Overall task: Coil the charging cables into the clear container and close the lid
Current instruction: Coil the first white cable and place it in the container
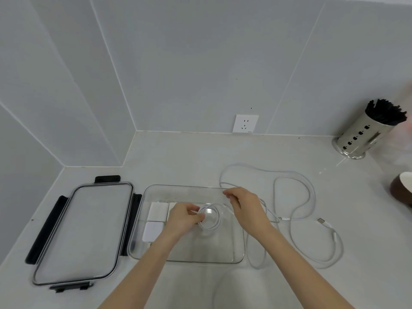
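Observation:
The clear container (pixel 236 248) stands open on the counter, with white charger bricks (pixel 156 211) at its left end. Over its middle, my left hand (pixel 182 219) pinches a small coil of white cable (pixel 210 219). My right hand (pixel 247 208) grips the same cable just right of the coil, above the container's right part. The rest of the white cable (pixel 310 197) trails in loose loops over the counter to the right, and a USB plug (pixel 321 220) lies at one end. The clear lid (pixel 82 233) with black clips lies flat, left of the container.
A steel holder of black sticks (pixel 365 132) stands at the back right. A brown and white bowl (pixel 401 190) sits at the right edge. A wall socket (pixel 245 123) is behind the container. Tiled walls close the back and left corner.

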### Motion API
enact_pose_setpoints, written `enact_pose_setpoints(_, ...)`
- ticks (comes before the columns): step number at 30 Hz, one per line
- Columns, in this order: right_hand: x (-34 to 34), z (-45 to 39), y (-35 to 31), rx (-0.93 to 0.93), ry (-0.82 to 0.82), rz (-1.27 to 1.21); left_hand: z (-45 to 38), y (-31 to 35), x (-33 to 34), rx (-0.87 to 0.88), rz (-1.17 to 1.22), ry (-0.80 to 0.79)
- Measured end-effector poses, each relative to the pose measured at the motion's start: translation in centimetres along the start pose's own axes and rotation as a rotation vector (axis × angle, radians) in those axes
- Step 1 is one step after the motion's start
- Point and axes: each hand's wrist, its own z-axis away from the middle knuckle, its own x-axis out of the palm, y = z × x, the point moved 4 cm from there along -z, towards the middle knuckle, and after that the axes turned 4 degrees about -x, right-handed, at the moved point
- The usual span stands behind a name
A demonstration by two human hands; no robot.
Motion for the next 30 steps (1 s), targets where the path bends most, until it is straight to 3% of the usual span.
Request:
enact_pose_setpoints(7, -1.2, -0.1, 1.0, 0.096, 0.03, -0.11, -2.4, 0.1, 1.1, -0.007, -0.116, 0.061)
enact_pose_setpoints(11, -0.6, -0.6, 0.8, 0.16, -0.085, -0.129, -3.2, 0.3, 1.6, 0.03, -0.281, 0.14)
enact_pose_setpoints(18, 5.0, -0.2, 0.7, 0.32, -0.458, 0.123, -3.7, 0.5, 2.5, 0.11, -0.545, 0.183)
enact_pose_setpoints(23, 6.7, 0.2, 0.9, 0.345, -0.462, 0.203, -3.8, 0.5, 3.1, 0.187, -0.702, 0.167)
enact_pose_setpoints(30, 8.6, 0.7, 1.7, 0.305, -0.506, 0.331, -3.9, 0.2, 3.4, 0.219, -0.741, 0.129)
